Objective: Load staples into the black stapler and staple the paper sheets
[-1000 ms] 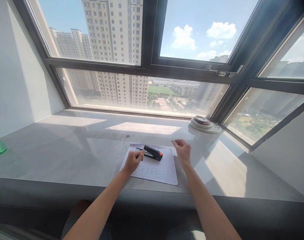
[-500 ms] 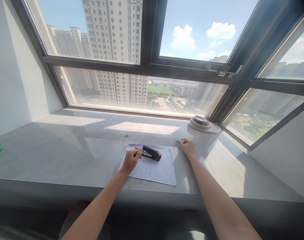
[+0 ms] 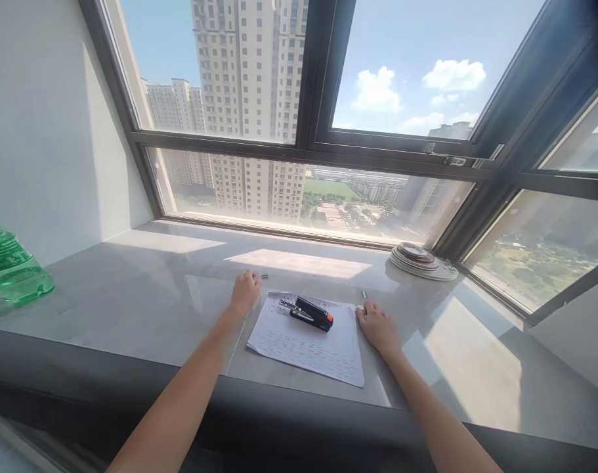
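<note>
A printed sheet of paper lies on the grey window sill, and a black stapler with an orange end rests on its far part. My left hand is off the paper's far left corner, fingers curled down on the sill. A small metal piece lies right at its fingertips; I cannot tell whether they grip it. Resting flat on the sill, my right hand touches the paper's right edge. Another small metal piece lies just beyond it.
A green plastic bottle lies at the far left of the sill. A stack of round discs sits at the back right corner by the dark window frame. The sill's front edge runs just below the paper.
My left hand let go of the stapler and moved up and left, off the paper. My right hand came back to the paper's right edge. The view shifted, so the bottle shows more.
</note>
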`<state>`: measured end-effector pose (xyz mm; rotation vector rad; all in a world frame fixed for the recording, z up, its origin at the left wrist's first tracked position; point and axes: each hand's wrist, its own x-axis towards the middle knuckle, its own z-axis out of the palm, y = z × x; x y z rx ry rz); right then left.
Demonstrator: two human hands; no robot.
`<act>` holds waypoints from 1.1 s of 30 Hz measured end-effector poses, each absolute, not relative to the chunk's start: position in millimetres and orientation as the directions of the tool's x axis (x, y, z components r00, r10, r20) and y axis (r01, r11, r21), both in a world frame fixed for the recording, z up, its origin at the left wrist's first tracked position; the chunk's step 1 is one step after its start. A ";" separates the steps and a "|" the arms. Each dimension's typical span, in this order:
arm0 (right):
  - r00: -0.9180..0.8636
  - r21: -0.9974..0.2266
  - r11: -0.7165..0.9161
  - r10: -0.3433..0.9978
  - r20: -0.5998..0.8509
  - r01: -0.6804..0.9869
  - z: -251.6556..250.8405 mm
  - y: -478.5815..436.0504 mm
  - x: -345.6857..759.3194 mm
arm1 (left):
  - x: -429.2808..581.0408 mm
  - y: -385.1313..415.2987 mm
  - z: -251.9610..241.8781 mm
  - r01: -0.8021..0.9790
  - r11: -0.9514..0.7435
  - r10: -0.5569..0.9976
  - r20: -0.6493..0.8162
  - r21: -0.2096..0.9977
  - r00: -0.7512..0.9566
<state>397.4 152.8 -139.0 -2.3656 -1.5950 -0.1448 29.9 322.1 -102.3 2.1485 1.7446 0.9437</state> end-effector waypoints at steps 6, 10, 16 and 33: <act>0.384 -0.184 -0.349 0.898 0.215 0.919 -135.1 153.9 398.5 | 40.3 369.0 -121.9 0.818 -0.341 0.926 0.314 0.464 0.209; 0.396 -0.157 -0.369 0.895 0.208 0.916 -135.8 154.3 398.3 | 44.8 368.0 -133.0 0.787 -0.402 0.906 0.328 0.468 0.267; 0.403 -0.138 -0.382 0.896 0.188 0.914 -133.5 154.7 396.6 | 47.5 348.8 -124.1 0.617 -0.379 0.922 0.335 0.690 0.192; 0.390 -0.180 -0.357 0.899 0.200 0.917 -133.0 154.0 397.7 | 60.1 287.6 -124.1 0.141 -0.549 0.774 0.437 0.824 0.457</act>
